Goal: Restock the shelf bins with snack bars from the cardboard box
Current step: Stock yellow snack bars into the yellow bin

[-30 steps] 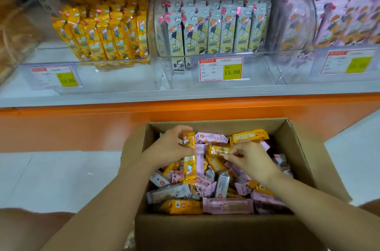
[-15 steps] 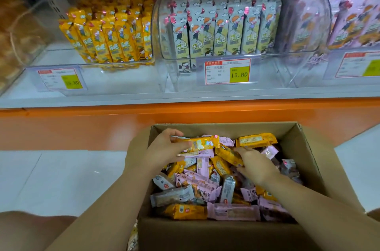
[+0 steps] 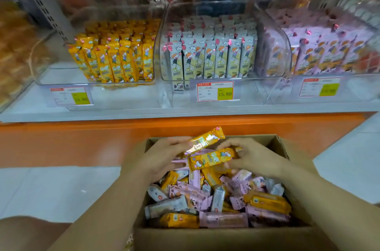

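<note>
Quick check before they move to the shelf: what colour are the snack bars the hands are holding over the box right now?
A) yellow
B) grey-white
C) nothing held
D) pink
A: the left hand grips the upper yellow bar and the right hand pinches the lower yellow bar, both above the cardboard box.

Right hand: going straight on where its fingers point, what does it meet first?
Probably the left hand, just beyond the tip of the yellow bar the right hand holds; depth unclear.
</note>
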The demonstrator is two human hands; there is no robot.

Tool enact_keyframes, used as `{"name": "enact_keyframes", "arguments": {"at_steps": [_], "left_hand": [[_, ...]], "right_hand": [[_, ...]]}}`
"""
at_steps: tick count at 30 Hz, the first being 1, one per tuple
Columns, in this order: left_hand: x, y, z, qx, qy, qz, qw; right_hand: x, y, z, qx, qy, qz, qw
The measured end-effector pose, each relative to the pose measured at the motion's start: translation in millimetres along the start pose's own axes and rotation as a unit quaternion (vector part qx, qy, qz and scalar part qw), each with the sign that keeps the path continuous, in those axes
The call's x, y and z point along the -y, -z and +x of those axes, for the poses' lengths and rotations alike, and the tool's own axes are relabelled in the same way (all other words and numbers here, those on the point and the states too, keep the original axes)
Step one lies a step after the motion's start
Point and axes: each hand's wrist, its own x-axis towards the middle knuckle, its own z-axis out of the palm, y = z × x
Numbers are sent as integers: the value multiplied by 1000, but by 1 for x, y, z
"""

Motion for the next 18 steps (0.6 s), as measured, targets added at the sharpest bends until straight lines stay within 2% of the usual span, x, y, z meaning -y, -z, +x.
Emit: {"name": "enact_keyframes", "arguments": {"at_steps": [3, 5, 11, 15, 18], "left_hand": [[-16, -2, -16, 58, 0, -48, 997], [-30, -3, -28, 85, -11, -64, 994], [-65, 13, -64, 104, -54, -73, 990], [-82, 32, -80, 97, -107, -96, 985], [-96, 48, -86, 61, -157, -110, 980]], "right_hand": [[29, 4, -18, -23, 5, 33, 999], [44, 4, -25, -44, 7, 110, 993], [94, -1, -34, -117, 54, 196, 972], [142, -5, -33, -127, 101, 181, 970], [178, -12, -24, -128, 145, 111, 975]]}}
